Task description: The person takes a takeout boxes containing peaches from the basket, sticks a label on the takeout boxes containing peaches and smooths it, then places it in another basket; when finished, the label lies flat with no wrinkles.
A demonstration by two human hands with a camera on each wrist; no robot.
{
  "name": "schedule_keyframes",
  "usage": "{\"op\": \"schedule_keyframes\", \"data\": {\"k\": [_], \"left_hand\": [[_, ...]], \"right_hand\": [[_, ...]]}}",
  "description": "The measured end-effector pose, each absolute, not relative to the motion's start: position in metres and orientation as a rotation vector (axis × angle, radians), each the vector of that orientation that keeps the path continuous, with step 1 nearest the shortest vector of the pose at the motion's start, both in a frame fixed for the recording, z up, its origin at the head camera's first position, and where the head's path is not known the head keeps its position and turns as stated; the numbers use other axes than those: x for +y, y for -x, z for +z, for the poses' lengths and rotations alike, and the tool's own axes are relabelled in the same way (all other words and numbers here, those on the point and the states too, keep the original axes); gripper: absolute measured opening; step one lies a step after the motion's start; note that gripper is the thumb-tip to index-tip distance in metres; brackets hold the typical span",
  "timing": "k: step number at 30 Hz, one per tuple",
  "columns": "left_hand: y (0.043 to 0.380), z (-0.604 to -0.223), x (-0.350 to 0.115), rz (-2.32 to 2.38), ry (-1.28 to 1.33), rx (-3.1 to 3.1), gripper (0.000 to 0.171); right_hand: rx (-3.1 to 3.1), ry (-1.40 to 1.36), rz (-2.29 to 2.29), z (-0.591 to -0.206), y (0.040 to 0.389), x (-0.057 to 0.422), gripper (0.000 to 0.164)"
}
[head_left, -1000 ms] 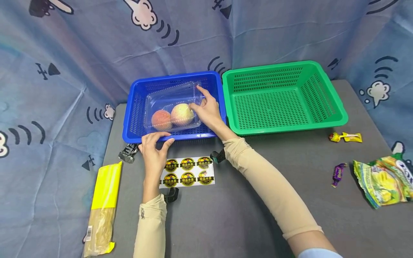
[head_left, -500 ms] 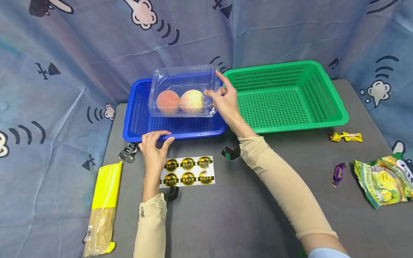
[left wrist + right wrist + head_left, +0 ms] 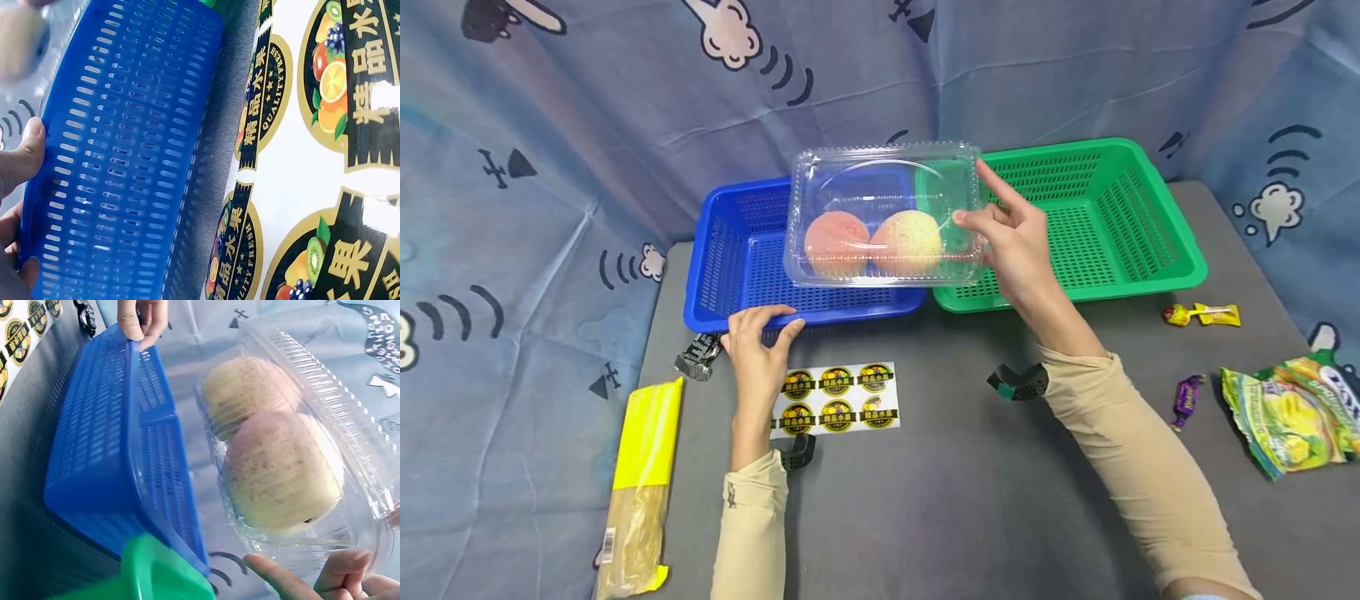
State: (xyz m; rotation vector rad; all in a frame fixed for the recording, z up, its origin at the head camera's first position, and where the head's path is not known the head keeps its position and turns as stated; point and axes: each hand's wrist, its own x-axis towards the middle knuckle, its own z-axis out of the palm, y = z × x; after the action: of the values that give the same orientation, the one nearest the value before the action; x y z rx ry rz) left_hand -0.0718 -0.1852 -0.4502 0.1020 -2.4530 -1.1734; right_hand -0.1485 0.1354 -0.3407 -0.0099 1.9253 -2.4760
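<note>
A clear plastic clamshell box (image 3: 880,179) with two peaches (image 3: 906,243) inside is held up above the baskets, mostly over the blue one. My right hand (image 3: 1018,233) grips its right end, thumb on the near side and index finger stretched along the upper corner. The peaches lie side by side in the right wrist view. At the near rim of the blue basket (image 3: 808,315), my left hand (image 3: 757,350) pinches the edge between thumb and fingers. The left wrist view shows that basket's slotted wall (image 3: 125,144) close up.
Right of the blue basket stands a green basket (image 3: 1078,293). A fruit-sticker sheet (image 3: 837,400) lies in front. At left are a yellow packet (image 3: 640,483) and a dark wrapper (image 3: 698,357); at right a lollipop (image 3: 1202,315), purple candy (image 3: 1187,400) and candy bag (image 3: 1292,417).
My right hand has lifted the clamshell box with the peaches out of the blue basket and carried it right, partly over the green basket. My left hand has stayed on the rim.
</note>
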Motion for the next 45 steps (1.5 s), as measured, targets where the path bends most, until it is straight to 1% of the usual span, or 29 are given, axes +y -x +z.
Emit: {"op": "schedule_keyframes", "data": {"k": [8,14,17,25,30,45], "left_hand": [[0.072,-0.452,-0.184,-1.168,-0.105,-2.440,0.021],[0.071,-0.450,-0.183,-1.177,-0.112,-2.447,0.021],[0.071,-0.450,-0.182,-1.179,-0.117,-2.450,0.021],[0.071,-0.450,-0.184,-1.176,-0.117,-2.444,0.025],[0.071,-0.451,-0.184,-1.176,-0.105,-2.443,0.025],[0.071,-0.451,-0.184,-1.167,-0.107,-2.444,0.025]], "right_hand": [[1.803,0.064,-2.630,-0.333,0.111,0.182,0.067],[1.770,0.026,-2.720,-0.337,0.087,0.209,0.060],[1.748,0.024,-2.724,-0.341,0.074,0.221,0.059],[1.804,-0.031,-2.649,-0.357,0.041,0.246,0.065],[1.750,-0.092,-2.673,-0.368,0.023,0.257,0.064],[1.747,-0.057,-2.611,-0.406,-0.008,0.276,0.070]]}}
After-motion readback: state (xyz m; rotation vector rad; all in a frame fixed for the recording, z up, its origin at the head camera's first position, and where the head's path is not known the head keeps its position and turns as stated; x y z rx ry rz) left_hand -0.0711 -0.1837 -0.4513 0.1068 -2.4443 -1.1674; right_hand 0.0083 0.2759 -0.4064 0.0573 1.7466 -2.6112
